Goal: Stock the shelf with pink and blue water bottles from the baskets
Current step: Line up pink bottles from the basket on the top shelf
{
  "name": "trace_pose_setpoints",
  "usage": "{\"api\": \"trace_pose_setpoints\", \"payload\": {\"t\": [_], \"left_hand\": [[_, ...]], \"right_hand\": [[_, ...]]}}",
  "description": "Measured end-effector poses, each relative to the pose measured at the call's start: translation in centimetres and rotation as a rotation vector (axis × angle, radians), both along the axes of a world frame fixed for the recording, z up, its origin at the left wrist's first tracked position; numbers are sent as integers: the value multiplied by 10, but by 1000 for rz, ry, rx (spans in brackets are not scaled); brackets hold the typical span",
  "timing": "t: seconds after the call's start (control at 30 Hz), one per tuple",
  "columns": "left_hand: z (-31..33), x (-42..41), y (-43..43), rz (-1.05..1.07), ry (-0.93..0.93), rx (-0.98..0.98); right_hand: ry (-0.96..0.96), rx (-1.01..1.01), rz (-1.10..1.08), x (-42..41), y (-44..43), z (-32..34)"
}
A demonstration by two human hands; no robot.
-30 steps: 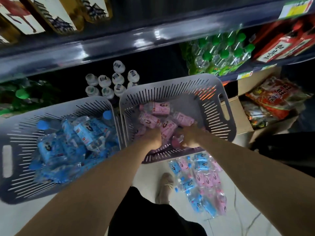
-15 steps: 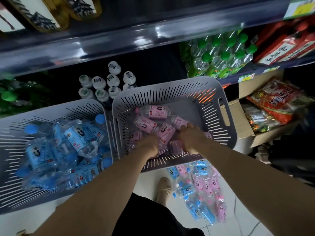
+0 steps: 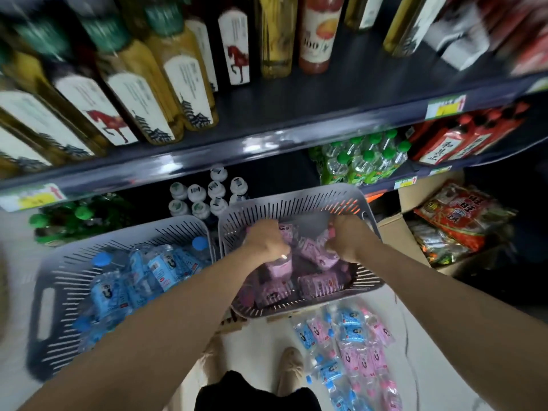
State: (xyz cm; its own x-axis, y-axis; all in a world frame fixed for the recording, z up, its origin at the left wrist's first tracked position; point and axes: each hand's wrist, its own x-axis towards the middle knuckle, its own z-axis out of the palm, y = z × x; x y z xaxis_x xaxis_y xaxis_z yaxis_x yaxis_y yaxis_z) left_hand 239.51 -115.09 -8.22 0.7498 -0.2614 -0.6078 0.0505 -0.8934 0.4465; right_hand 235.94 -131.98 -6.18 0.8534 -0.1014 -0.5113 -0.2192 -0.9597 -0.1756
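Over the right-hand basket (image 3: 296,200), a person's left hand (image 3: 265,241) is curling tight around a pink water bottle (image 3: 278,266), while the right hand (image 3: 345,238) is clamping its fingers on a second pink bottle (image 3: 323,250). Motion blur is hiding exactly how each finger is lying. Both hands are now riding higher and farther into the basket than half a second ago, when they were down among the loose pink bottles (image 3: 318,284) at its near side. The head camera is tipping up with them, so an upper shelf (image 3: 267,143) of tall horse-label bottles (image 3: 118,114) is coming into sight. The shift is suggesting that picking is over and the lift toward the shelf is beginning, with two bottles leaving at once.

To the left, a matching basket (image 3: 133,237) is holding the blue water bottles (image 3: 160,268), untouched. Beyond both baskets, white-capped bottles (image 3: 207,194) are standing on the dark lower shelf, with green-capped bottles (image 3: 364,161) to their right. On the floor near the person's shoes (image 3: 290,369), a wrapped pack of pink and blue bottles (image 3: 355,345) is waiting. A cardboard box of red snack bags (image 3: 462,221) is sitting at far right.
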Motion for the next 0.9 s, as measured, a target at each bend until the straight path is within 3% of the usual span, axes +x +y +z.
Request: {"api": "trace_pose_setpoints", "payload": {"t": [0.3,0.7,0.9], "left_hand": [[171,17,54,-65,-288,-4],[413,2,170,222,-701,-125],[481,12,234,361,-909,-107]], "right_hand": [[-337,87,25,17,63,178],[-838,197,143,23,166,397],[-912,286,283,44,218,458]]}}
